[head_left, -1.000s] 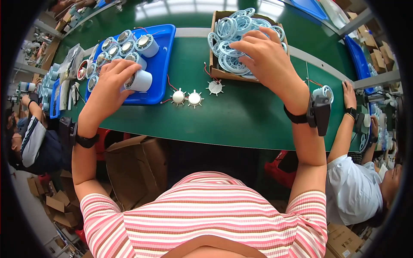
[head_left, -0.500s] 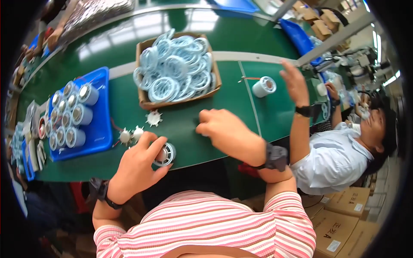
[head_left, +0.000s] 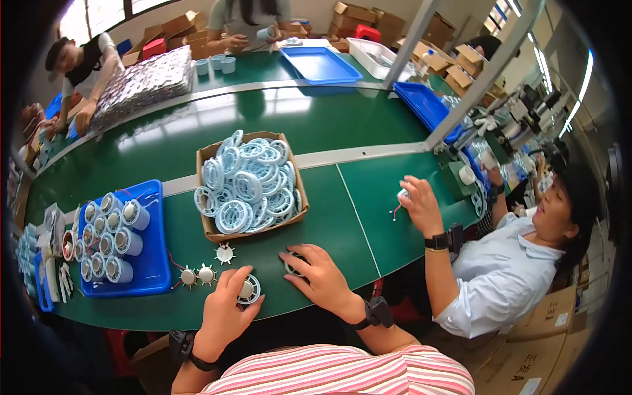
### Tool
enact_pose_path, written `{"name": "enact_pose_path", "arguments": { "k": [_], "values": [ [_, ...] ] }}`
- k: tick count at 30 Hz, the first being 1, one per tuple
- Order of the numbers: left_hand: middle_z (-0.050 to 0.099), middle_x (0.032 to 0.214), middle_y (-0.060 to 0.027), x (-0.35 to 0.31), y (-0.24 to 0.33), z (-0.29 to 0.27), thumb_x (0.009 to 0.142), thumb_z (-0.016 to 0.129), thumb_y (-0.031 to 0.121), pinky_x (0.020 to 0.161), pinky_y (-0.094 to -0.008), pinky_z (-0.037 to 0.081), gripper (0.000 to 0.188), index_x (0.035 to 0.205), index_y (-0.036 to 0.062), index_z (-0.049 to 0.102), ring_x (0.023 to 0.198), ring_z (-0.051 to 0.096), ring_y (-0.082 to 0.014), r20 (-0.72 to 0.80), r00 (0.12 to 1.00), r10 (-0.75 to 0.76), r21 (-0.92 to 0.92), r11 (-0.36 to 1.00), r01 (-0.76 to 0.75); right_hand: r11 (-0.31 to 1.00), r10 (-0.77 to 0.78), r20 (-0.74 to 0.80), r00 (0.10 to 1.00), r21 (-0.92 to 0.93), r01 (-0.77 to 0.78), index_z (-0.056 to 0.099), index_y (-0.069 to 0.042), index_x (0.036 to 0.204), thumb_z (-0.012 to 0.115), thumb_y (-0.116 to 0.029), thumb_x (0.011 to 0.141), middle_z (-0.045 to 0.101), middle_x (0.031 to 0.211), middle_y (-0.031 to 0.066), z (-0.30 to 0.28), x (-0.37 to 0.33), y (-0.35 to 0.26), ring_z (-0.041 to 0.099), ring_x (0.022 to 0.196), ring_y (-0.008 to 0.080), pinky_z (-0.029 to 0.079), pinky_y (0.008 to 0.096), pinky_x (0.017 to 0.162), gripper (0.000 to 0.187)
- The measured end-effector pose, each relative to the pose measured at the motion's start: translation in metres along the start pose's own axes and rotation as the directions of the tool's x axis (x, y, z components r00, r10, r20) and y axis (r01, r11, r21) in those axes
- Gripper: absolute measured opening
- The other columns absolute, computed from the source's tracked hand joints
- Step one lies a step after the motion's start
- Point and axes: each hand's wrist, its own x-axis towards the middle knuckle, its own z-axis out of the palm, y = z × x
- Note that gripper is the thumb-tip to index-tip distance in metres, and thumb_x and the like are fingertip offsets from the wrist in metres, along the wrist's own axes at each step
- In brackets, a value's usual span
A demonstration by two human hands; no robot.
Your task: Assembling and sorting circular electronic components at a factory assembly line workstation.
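Note:
My left hand has its thumb and fingers closed round a light-blue ring with a round white centre, lying on the green table. Just right of it, my right hand rests low over the table, fingers curled about a small round thing that they mostly cover. Three white round parts with prongs lie beyond my left hand: a single one and two side by side, one of them a pronged part near a red wire. Past them stands a cardboard box heaped with light-blue rings.
At left, a blue tray holds several light-blue cups with metal centres. On my right, a co-worker's hand holds a small part with a red wire. Across the table are another blue tray, a silvery stack and other people.
The view has tilted up, showing more of the far side. My right hand has come down nearer the left onto the table. The co-worker's hand has picked up the wired cup.

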Motion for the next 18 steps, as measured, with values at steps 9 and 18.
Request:
{"name": "enact_pose_path", "arguments": {
  "k": [9, 18],
  "values": [
    [0.062, 0.120, -0.0152, 0.007, -0.005, 0.006, 0.077, 0.081, 0.003, 0.088, -0.0348, 0.053, 0.071, 0.141, 0.0057, 0.050, 0.103, 0.066, -0.0281, -0.064, 0.998, -0.022, -0.084, 0.996, 0.017, 0.989, 0.072, -0.037, 0.997, 0.130, -0.066, 0.060, -0.008, 0.135, 0.075, -0.018, 0.088, 0.056, 0.136, 0.0158, -0.004, 0.001, 0.003, 0.053, 0.125, 0.0375, 0.042, 0.0474, 0.109, 0.050],
    [0.060, 0.121, -0.0110, 0.009, -0.003, -0.013, 0.079, 0.078, -0.008, 0.073, -0.0286, 0.059, 0.072, 0.142, 0.0054, 0.047, 0.097, 0.067, -0.0158, 0.218, 0.941, -0.258, -0.472, 0.816, 0.333, 0.993, 0.046, 0.015, 0.999, 0.106, -0.047, 0.061, -0.006, 0.132, 0.075, -0.017, 0.088, 0.053, 0.138, 0.0178, -0.014, -0.010, 0.002, 0.050, 0.128, 0.0376, 0.040, 0.0485, 0.111, 0.047]
  ]
}}
